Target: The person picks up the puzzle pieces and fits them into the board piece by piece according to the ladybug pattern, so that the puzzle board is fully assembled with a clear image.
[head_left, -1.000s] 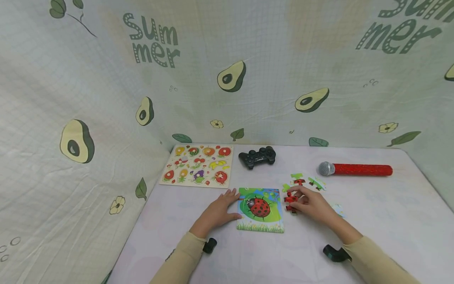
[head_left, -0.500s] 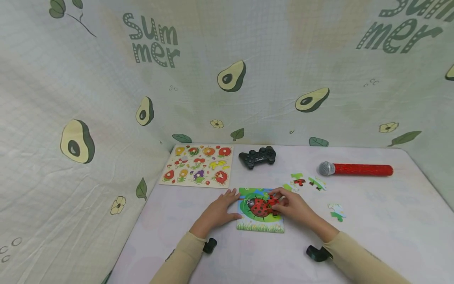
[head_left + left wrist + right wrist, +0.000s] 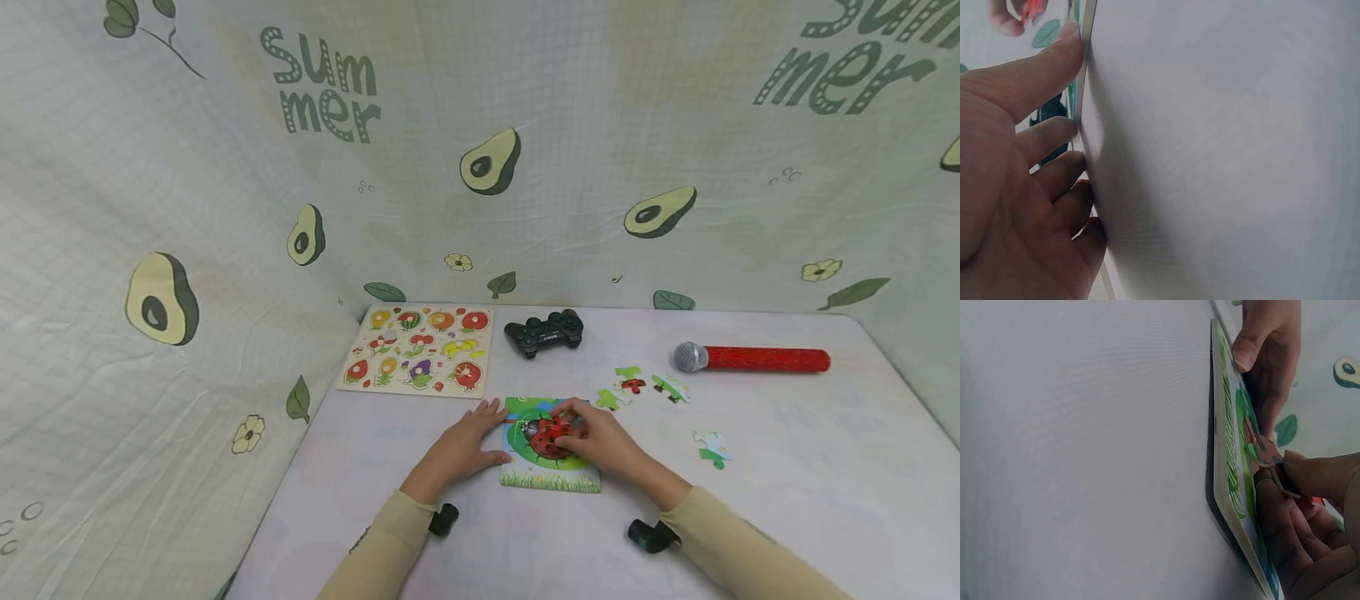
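Note:
A square ladybug puzzle board (image 3: pixel 551 481) lies flat on the table in the head view. My left hand (image 3: pixel 461 446) rests at its left side; the left wrist view shows straight, spread fingers (image 3: pixel 1054 137) along the board's edge. Above the board's printed ladybug, my right hand (image 3: pixel 603 440) pinches a red puzzle piece with black spots between thumb and fingers. In the right wrist view this puzzle piece (image 3: pixel 1269 453) is tilted just over the board, partly hidden by the thumb. Whether it touches the board I cannot tell.
Several loose puzzle pieces (image 3: pixel 671 388) lie beyond my right hand, and a white-and-green piece (image 3: pixel 712 448) lies to its right. Farther back are a fruit peg board (image 3: pixel 416 348), a black game controller (image 3: pixel 545 332) and a red microphone (image 3: pixel 765 359). A printed cloth (image 3: pixel 570 100) hangs behind.
My right hand has carried the red puzzle piece leftward, from the table right of the board to over the ladybug picture. My left hand has stayed in place.

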A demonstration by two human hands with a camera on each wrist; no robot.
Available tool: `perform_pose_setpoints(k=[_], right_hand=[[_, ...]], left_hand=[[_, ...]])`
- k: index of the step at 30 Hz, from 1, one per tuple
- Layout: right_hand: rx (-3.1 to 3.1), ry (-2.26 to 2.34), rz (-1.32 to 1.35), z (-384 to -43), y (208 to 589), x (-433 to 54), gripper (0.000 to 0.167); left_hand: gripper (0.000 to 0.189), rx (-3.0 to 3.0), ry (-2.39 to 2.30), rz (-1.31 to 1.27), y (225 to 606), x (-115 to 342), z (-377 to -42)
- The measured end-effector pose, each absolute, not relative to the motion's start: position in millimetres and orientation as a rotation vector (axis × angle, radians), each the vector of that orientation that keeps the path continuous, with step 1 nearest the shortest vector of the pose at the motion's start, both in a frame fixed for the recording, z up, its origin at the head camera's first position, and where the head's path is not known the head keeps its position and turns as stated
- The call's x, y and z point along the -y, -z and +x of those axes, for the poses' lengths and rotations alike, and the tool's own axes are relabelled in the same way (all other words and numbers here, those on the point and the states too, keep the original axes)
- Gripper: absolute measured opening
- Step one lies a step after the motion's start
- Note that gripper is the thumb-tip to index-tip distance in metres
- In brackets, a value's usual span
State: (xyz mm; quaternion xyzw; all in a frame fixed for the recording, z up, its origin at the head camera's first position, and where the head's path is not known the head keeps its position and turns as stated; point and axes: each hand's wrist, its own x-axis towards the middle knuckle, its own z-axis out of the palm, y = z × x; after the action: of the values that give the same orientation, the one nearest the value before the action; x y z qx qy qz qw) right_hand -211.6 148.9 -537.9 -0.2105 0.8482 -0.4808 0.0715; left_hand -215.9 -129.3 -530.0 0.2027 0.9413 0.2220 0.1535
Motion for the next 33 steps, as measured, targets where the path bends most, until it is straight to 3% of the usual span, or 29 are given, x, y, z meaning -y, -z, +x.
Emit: perform_pose_setpoints(k=[26, 33], right_hand=[[-2.758, 1.245, -0.674, -213, 545, -134, 0.039], [-2.725, 1.143, -0.717, -210, 538, -140, 0.048]], left_hand=[[0.078, -2.702, -0.641, 0.573, 532, 130, -215], [0.079, -2.697, -0.653, 0.581, 531, 130, -214]])
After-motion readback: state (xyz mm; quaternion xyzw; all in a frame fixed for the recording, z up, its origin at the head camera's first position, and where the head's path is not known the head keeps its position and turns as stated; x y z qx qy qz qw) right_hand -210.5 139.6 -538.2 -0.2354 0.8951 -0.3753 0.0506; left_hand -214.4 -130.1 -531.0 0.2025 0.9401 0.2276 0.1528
